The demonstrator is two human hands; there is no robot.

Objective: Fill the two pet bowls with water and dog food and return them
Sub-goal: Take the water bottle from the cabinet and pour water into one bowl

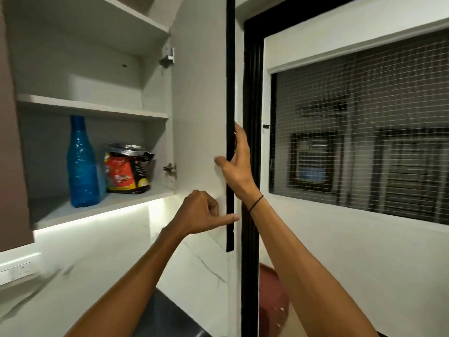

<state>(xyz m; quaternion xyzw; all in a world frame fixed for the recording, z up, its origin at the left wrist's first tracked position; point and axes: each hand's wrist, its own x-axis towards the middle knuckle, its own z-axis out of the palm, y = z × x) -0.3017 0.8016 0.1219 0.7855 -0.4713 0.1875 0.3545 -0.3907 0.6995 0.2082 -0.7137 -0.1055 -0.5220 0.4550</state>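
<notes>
Two hands are raised at the open door (199, 105) of a wall cupboard, whose pale inner face is turned toward the camera with a black strip (230, 117) running down its free edge. The right hand (237, 164) grips that edge — thumb pressed on the inner face, fingers wrapped round the black strip to the far side — and a thin dark band (256, 203) circles its wrist. The left hand (201, 212) sits lower, most fingers curled into the palm and holding nothing, with one finger stretched out so that its tip lies across the bottom part of the strip. Inside the cupboard, on the lowest shelf (116, 205), a red and black dog food bag (127, 170) stands upright with its crumpled top open, near the hinge side; just to its left stands a blue bottle (81, 164) (wrapped in clear film, by the look of it), the two close together though whether they touch is hard to tell. The shelf above them is bare. Neither pet bowl shows anywhere in view. To the right of the door a dark-framed window (359, 127) with a fine wire grid fills the wall — behind it only blurred shapes. A white switch plate (17, 272) sits low on the left wall.
</notes>
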